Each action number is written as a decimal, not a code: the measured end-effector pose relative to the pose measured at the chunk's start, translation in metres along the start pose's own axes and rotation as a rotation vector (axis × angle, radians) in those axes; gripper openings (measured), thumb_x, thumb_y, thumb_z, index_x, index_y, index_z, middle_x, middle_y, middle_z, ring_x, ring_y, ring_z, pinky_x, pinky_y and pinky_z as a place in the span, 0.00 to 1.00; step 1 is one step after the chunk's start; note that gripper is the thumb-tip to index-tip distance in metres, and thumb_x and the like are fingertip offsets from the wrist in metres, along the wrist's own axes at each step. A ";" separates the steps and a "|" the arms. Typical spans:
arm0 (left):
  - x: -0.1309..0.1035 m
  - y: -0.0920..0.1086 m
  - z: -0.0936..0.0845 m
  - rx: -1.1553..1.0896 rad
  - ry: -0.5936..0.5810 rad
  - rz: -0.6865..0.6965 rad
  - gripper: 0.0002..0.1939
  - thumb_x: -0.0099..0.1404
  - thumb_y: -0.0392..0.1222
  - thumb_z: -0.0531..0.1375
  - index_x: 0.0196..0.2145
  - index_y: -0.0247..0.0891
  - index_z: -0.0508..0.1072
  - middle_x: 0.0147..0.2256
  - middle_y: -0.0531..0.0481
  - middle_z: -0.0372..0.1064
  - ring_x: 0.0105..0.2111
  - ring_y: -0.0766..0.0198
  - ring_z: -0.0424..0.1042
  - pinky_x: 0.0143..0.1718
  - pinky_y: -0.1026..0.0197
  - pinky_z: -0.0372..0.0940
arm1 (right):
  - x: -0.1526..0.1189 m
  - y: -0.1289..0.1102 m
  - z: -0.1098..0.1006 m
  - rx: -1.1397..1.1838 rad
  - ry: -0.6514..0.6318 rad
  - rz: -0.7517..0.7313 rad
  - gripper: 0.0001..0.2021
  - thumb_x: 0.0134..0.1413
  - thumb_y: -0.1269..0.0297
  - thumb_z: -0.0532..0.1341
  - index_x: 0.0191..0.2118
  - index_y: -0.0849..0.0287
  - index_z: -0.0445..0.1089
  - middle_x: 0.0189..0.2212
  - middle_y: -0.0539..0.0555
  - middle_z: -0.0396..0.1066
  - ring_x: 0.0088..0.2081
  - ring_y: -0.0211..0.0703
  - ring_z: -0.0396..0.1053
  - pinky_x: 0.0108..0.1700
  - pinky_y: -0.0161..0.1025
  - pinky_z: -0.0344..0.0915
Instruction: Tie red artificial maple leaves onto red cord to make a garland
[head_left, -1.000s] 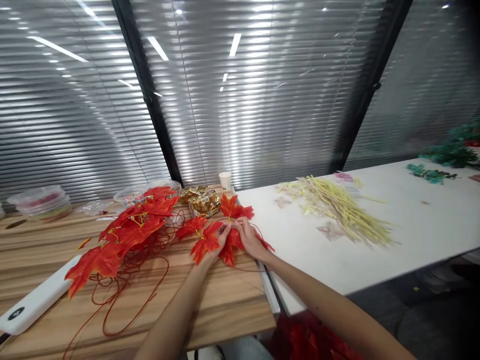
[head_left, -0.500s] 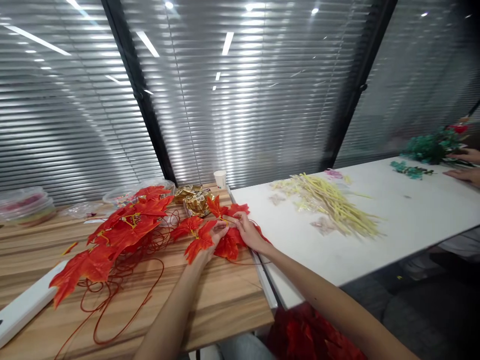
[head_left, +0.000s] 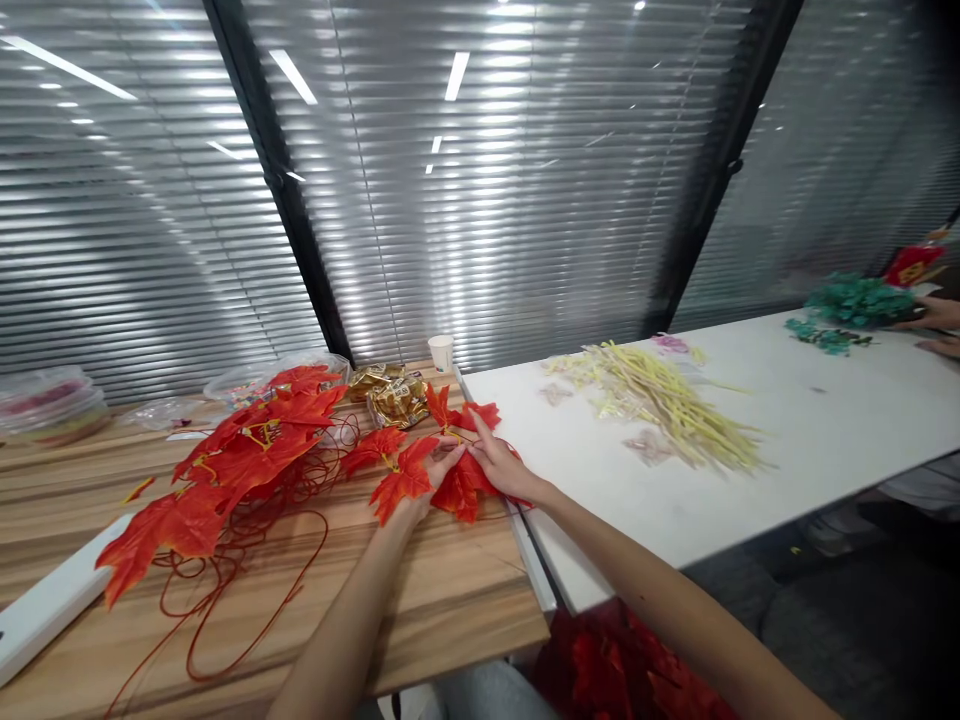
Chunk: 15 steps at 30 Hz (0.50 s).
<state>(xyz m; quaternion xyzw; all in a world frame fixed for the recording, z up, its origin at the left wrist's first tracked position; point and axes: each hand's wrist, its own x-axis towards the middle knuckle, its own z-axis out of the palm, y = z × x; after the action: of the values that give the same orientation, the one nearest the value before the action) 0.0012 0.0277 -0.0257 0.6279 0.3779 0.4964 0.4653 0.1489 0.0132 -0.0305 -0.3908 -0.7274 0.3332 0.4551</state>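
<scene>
My left hand [head_left: 441,468] and my right hand [head_left: 496,462] meet over a cluster of red artificial maple leaves [head_left: 459,490] near the right edge of the wooden table. Fingers of both hands are closed at the yellow stem, where the leaves join; the exact grip is too small to make out. More leaves of the same string [head_left: 405,478] spread out to the left of my left hand. Beside them lies a larger pile of red maple leaves [head_left: 262,450] on a tangle of thin red cord [head_left: 244,545].
Gold foil packets [head_left: 397,402], a paper cup [head_left: 441,353] and plastic tubs [head_left: 51,408] stand along the back. A white bar [head_left: 60,600] lies at left. Yellow stems [head_left: 667,405] lie on the white table [head_left: 720,510]. At far right, another person's hands [head_left: 937,318] are by green foliage [head_left: 859,300].
My right hand's fingers have shifted slightly at the stem, one now pointing up more. At far right, the other person's hands moved and the red item there rose.
</scene>
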 end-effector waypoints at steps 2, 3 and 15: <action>-0.001 0.000 0.001 -0.016 -0.030 -0.009 0.10 0.50 0.46 0.62 0.29 0.39 0.73 0.33 0.49 0.72 0.35 0.59 0.70 0.41 0.57 0.63 | -0.001 -0.002 0.000 0.017 -0.025 -0.012 0.29 0.57 0.67 0.46 0.62 0.54 0.32 0.54 0.57 0.58 0.52 0.41 0.59 0.54 0.47 0.54; 0.000 0.000 0.002 -0.026 -0.043 -0.012 0.10 0.50 0.46 0.62 0.29 0.38 0.73 0.33 0.49 0.72 0.36 0.59 0.70 0.42 0.57 0.63 | -0.001 -0.003 0.000 0.020 -0.034 -0.014 0.30 0.57 0.68 0.46 0.62 0.54 0.30 0.54 0.57 0.58 0.53 0.41 0.58 0.54 0.47 0.54; 0.010 -0.020 0.006 -0.011 0.010 -0.036 0.11 0.46 0.44 0.63 0.26 0.36 0.69 0.24 0.54 0.67 0.25 0.68 0.66 0.29 0.64 0.63 | -0.003 0.009 0.002 -0.057 -0.034 -0.080 0.34 0.54 0.71 0.49 0.62 0.57 0.27 0.52 0.58 0.59 0.52 0.41 0.59 0.52 0.45 0.56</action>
<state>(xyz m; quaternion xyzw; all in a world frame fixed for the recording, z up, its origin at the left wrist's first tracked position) 0.0089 0.0415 -0.0421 0.6159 0.3887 0.4931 0.4759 0.1500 0.0149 -0.0400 -0.3685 -0.7595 0.3003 0.4441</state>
